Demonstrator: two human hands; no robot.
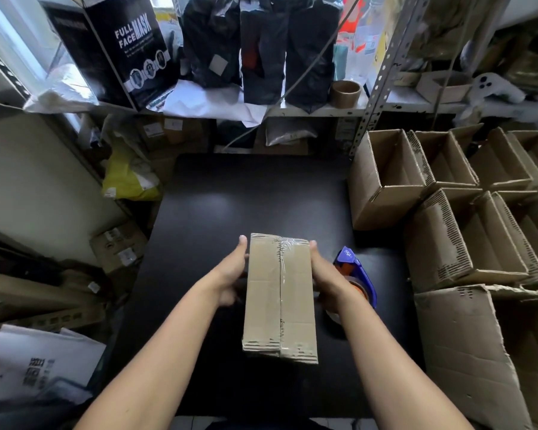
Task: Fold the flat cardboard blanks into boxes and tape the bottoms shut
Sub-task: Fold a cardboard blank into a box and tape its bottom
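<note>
A folded cardboard box (279, 297) stands on the black table (230, 197) with its bottom facing up. Clear tape runs along the centre seam between the two closed flaps. My left hand (232, 273) presses flat against the box's left side, fingers straight. My right hand (325, 276) lies against the right side in the same way, fingers straight along the wall. A blue tape dispenser (356, 274) with a clear roll lies on the table just right of my right hand, partly hidden by it.
Several open, finished boxes (448, 193) are stacked on their sides at the right. A larger worn carton (479, 352) sits near right. Metal shelving (376, 72) with a black mask box, dark bags and an empty tape core stands behind the table. Clutter fills the left floor.
</note>
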